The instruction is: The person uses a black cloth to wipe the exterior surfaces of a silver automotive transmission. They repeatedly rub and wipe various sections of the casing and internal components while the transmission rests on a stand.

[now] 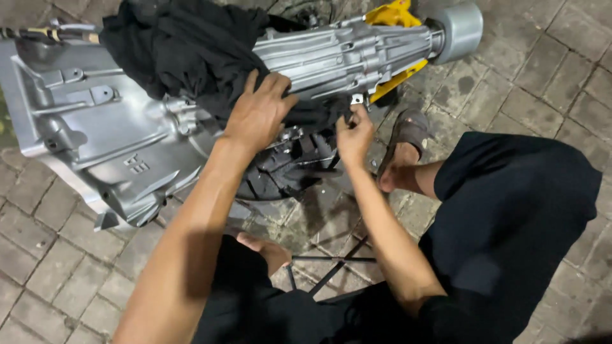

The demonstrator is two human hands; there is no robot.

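Note:
A large silver gearbox housing (108,137) lies on its side on paving stones, its narrow tail reaching to the upper right. A black cloth (178,44) is draped over its top. My left hand (258,111) rests flat on the cloth and housing, fingers spread. My right hand (354,132) pinches a small metal bracket (357,100) under the tail section. Below the hands sits a dark black part (287,169) against the housing.
A yellow stand piece (392,14) supports the tail, which ends in a grey cylinder (459,28). My sandalled foot (405,150) and dark-trousered knee (516,204) are at right. Thin black rods (331,259) lie on the paving between my legs.

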